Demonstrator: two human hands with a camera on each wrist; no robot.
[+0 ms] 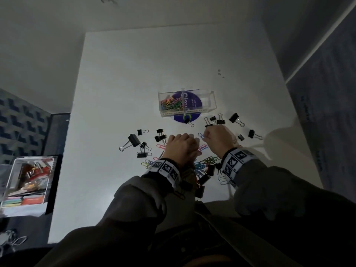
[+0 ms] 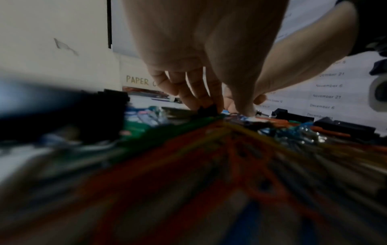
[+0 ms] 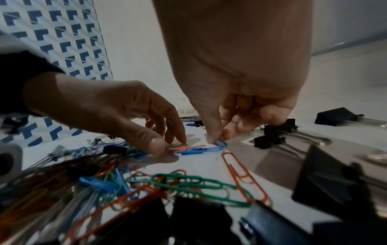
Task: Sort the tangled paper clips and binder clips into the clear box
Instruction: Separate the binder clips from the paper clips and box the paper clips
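Observation:
The clear box [image 1: 209, 105] stands at mid-table, with coloured paper clips [image 1: 171, 104] in its left compartment. Just in front of it my two hands meet over the white table [image 1: 119, 93]. My right hand [image 1: 205, 134] [image 3: 216, 140] pinches a blue paper clip [image 3: 220, 143] between thumb and forefinger. My left hand [image 1: 194, 143] [image 3: 169, 145] [image 2: 230, 109] holds the end of a pink paper clip [image 3: 188, 147] that lies against the blue one. A tangle of coloured clips [image 1: 204, 164] [image 3: 178, 180] lies under my wrists. Black binder clips [image 1: 134, 140] lie scattered around.
More black binder clips [image 1: 235, 117] lie right of the box, and one [image 1: 189, 122] sits on a purple disc [image 1: 179, 120] under it. An open tray of stationery [image 1: 28, 182] stands off the table's left edge. The near table edge runs under my forearms.

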